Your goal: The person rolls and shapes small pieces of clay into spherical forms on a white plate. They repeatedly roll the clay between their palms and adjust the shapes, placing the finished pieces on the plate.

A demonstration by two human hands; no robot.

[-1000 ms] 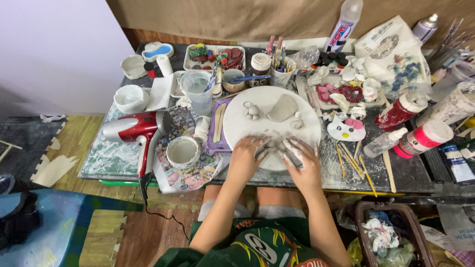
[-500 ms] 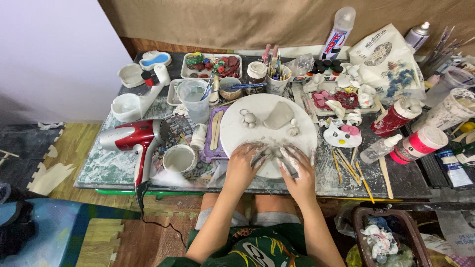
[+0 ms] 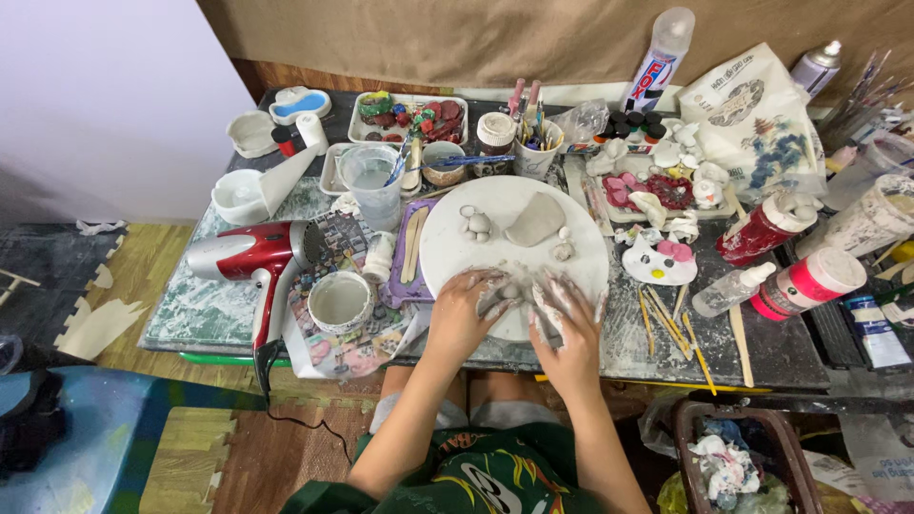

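Note:
Both hands rest on the near edge of a round white work disc point(image 3: 495, 205). My left hand point(image 3: 464, 306) and my right hand point(image 3: 568, 319), both smeared with grey clay, pinch a small grey clay piece point(image 3: 512, 290) between their fingertips. Farther back on the disc lie a flat grey clay slab point(image 3: 535, 219), a small clay figure point(image 3: 476, 225) and two tiny clay balls point(image 3: 562, 249).
A red hair dryer point(image 3: 249, 257) lies left, its cord hanging off the table. A white cup point(image 3: 341, 302), a clear water cup point(image 3: 369, 183), wooden tools on a purple tray point(image 3: 416, 249), paint palettes, bottles point(image 3: 762, 227) and painted figures point(image 3: 659, 262) crowd the table. A bin point(image 3: 733, 457) stands lower right.
The view has shifted slightly. Both hands stay on the disc's near edge, working the small clay piece; fingers have closed in around it a little.

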